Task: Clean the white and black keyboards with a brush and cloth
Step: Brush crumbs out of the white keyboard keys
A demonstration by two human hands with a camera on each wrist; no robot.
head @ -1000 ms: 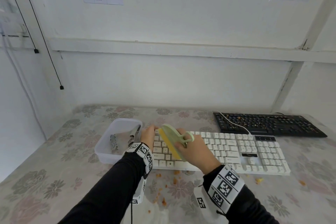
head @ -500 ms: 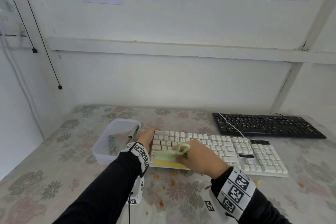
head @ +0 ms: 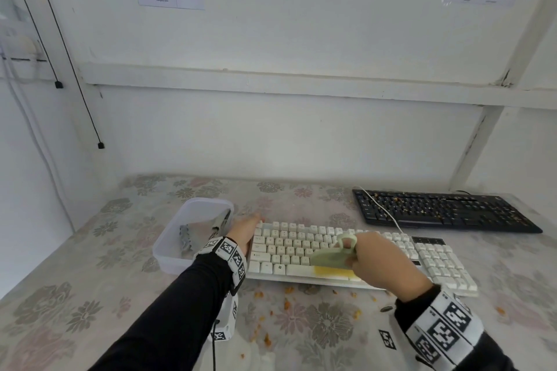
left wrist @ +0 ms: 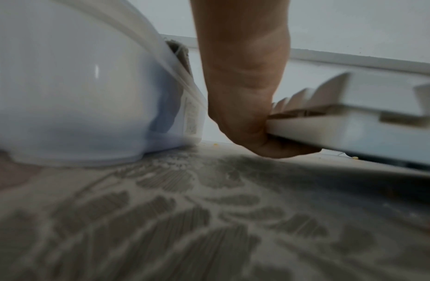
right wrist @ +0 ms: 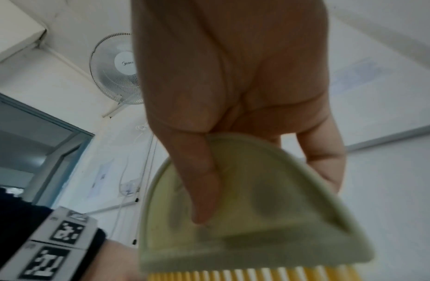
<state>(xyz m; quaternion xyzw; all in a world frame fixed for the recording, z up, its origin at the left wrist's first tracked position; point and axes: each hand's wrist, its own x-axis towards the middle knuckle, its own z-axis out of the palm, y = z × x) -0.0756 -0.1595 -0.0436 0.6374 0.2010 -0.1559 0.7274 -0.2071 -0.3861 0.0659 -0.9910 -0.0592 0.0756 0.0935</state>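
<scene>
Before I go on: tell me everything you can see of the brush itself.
The brush has a flat, pale green, plastic-looking body, rounded at the top, with a ring handle and a row of yellow bristles along its straight edge. The right hand grips it, thumb flat on the body in the right wrist view. Its bristles rest on the front row of the white keyboard, near the middle.

The white keyboard [head: 346, 253] lies tilted, its left end lifted off the table. A pale green brush [head: 333, 260] with yellow bristles rests on its front row. The black keyboard [head: 437, 209], crumb-strewn, lies flat behind it to the right.
</scene>
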